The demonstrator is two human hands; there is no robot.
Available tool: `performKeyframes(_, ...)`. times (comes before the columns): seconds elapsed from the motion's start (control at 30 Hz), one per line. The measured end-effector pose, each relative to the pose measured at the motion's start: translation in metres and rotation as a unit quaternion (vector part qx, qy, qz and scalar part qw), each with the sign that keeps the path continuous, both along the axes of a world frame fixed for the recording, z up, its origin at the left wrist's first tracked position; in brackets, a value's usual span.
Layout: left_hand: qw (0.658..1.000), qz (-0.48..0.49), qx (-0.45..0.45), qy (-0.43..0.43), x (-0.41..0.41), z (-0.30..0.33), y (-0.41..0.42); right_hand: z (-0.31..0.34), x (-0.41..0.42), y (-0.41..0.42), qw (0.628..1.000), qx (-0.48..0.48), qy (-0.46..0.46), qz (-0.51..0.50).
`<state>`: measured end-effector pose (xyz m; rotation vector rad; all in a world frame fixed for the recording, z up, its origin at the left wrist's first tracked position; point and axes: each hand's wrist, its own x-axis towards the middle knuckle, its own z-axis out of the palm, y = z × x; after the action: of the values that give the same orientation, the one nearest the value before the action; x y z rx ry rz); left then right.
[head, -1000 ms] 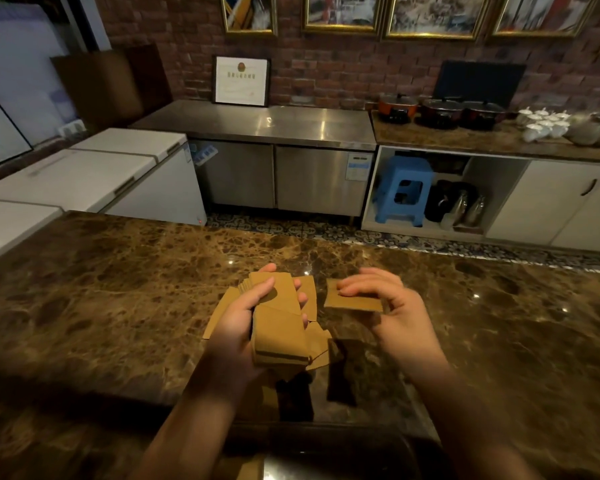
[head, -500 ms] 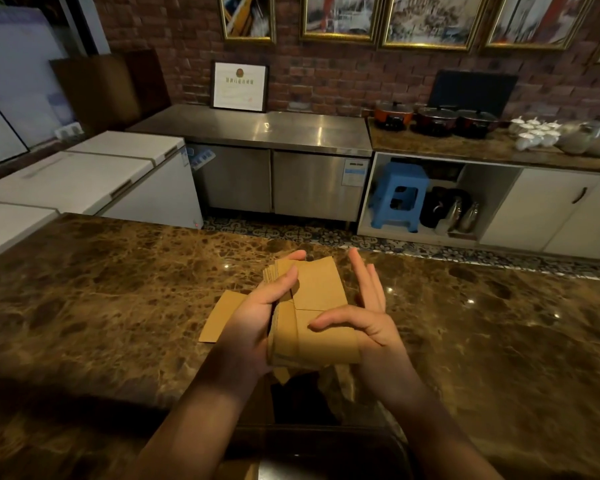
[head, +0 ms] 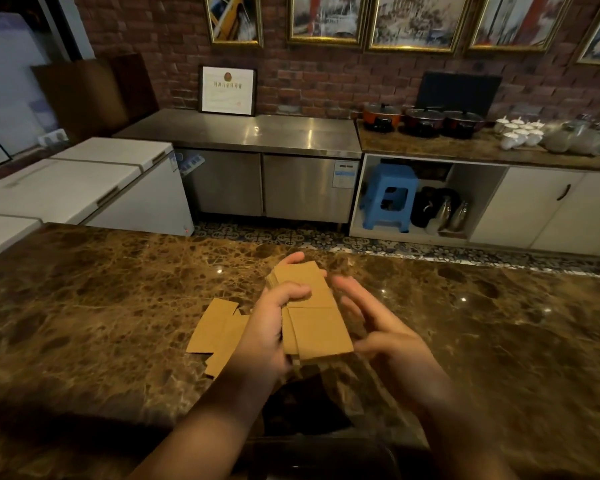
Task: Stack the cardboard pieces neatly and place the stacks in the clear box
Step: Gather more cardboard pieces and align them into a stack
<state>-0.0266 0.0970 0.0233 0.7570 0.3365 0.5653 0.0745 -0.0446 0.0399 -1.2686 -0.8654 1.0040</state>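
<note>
The left hand (head: pixel 267 327) grips a stack (head: pixel 309 313) of cardboard pieces from its left side, thumb curled over the top face and fingertips showing past the far edge. The stack is held above the worktop (head: pixel 84 306), tilted a little, its near end fanned so that lower pieces peek out under the top one. That hold likely serves to keep the pieces together while their edges are squared.

The right hand (head: pixel 378 323) hovers just beside the stack's right edge, fingers relaxed and loosely spread, holding nothing; it is blurred, so whether a finger touches the cardboard cannot be told. Its place suggests it is there to tap or press the right edges flush against the left palm.

Loose pieces (head: pixel 219 329) lie flat on the worktop to the left of the left hand, overlapping one another and partly hidden by the wrist. They are not yet in the stack, so stacking looks only partly done. A dark rounded rim (head: pixel 326 445) at the bottom edge may be the clear box, but it is too dim to say.

The worktop is polished brown marble with pale veins, glossy enough to reflect lights. Beyond it stand white chest freezers (head: pixel 84 181), a steel counter (head: pixel 257 133) with a framed certificate (head: pixel 227 90), a blue stool (head: pixel 388 195) in an open cupboard, lidded pots (head: pixel 423 121), and paintings (head: pixel 413 19) on a brick wall.
</note>
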Motion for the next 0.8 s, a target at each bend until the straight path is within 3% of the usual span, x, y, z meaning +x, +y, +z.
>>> performKeyframes(0.1,0.996,0.065,0.028,-0.046,0.022,0.001,-0.006,-0.015,-0.009,-0.009,0.980,-0.022,0.177,-0.088)
performKeyframes(0.2,0.987,0.084,0.129,-0.051,0.046,-0.004,-0.021,-0.031,-0.013,-0.004,0.953,-0.040,0.271,-0.133)
performKeyframes(0.27,0.975,0.082,0.205,-0.039,0.060,-0.012,-0.030,-0.034,-0.008,0.000,0.921,-0.001,0.350,-0.173)
performKeyframes(0.33,0.965,0.057,0.254,-0.023,0.071,-0.020,-0.036,-0.039,0.004,-0.001,0.903,0.038,0.372,-0.213)
performKeyframes(0.47,0.961,-0.017,0.273,0.036,0.085,-0.045,-0.030,-0.063,0.033,-0.015,0.912,0.056,0.257,-0.316)
performKeyframes(0.57,0.949,-0.038,0.293,0.108,0.089,-0.064,-0.019,-0.088,0.055,-0.028,0.923,0.020,0.028,-0.383)
performKeyframes(0.67,0.947,-0.062,0.269,0.162,0.097,-0.076,-0.018,-0.110,0.065,-0.031,0.928,-0.039,-0.142,-0.341)
performKeyframes(0.73,0.945,-0.042,0.251,0.205,0.104,-0.088,-0.022,-0.124,0.064,-0.029,0.933,-0.065,-0.166,-0.313)
performKeyframes(0.8,0.938,0.009,0.249,0.242,0.108,-0.102,-0.025,-0.134,0.061,-0.025,0.941,-0.058,-0.133,-0.306)
